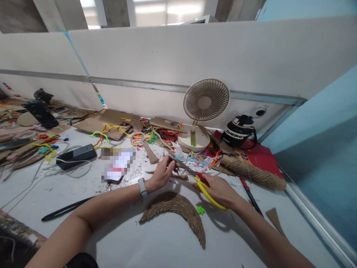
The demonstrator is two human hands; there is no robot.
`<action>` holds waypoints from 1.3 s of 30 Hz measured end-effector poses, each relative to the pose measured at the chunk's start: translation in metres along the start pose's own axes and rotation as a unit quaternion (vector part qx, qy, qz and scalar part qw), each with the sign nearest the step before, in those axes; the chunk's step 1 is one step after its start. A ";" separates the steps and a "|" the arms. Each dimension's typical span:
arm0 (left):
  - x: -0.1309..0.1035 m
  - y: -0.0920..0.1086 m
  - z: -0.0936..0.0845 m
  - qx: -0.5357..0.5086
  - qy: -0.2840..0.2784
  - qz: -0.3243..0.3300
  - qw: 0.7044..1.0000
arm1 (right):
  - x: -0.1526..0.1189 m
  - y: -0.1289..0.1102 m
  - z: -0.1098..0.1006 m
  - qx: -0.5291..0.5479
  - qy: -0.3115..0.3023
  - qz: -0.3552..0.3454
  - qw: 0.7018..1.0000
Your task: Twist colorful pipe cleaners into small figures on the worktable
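My right hand (223, 190) is closed around the red and yellow handles of a pair of scissors (189, 169). Their blades point up and left to the fingertips of my left hand (161, 174), which are pinched together. Whatever those fingers hold is too small and hidden to name. Below both hands lies a crescent (174, 201) of coiled brown twine, flat on the white table. Just right of it is a small bright green shape (200, 210). Brown cardboard scraps (180, 177) lie beneath my hands.
Behind my hands stand a beige fan (206, 100) and a black jug (240, 132). Twine roll (253, 173) and red-black pen (251, 195) lie right. Leftward are a phone (119, 167), a black box with cables (76, 156) and cardboard (103, 123) among colourful pipe cleaners.
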State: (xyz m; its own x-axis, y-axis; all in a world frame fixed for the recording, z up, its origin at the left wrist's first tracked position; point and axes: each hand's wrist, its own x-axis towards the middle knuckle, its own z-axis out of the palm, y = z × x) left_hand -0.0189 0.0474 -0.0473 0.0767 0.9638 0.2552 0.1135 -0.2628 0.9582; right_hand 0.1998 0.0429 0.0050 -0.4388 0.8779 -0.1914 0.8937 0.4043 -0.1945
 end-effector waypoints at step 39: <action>-0.009 0.009 0.010 -0.092 -0.065 -0.068 0.991 | 0.005 0.002 0.018 -0.073 0.055 0.006 0.996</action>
State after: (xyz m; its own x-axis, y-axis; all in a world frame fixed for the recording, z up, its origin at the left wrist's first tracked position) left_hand -0.0090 0.0355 -0.0424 0.2021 0.9727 0.1144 -0.0497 -0.1065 0.9931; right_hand 0.1975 0.0434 -0.0135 -0.4214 0.9030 -0.0840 0.9068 0.4186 -0.0493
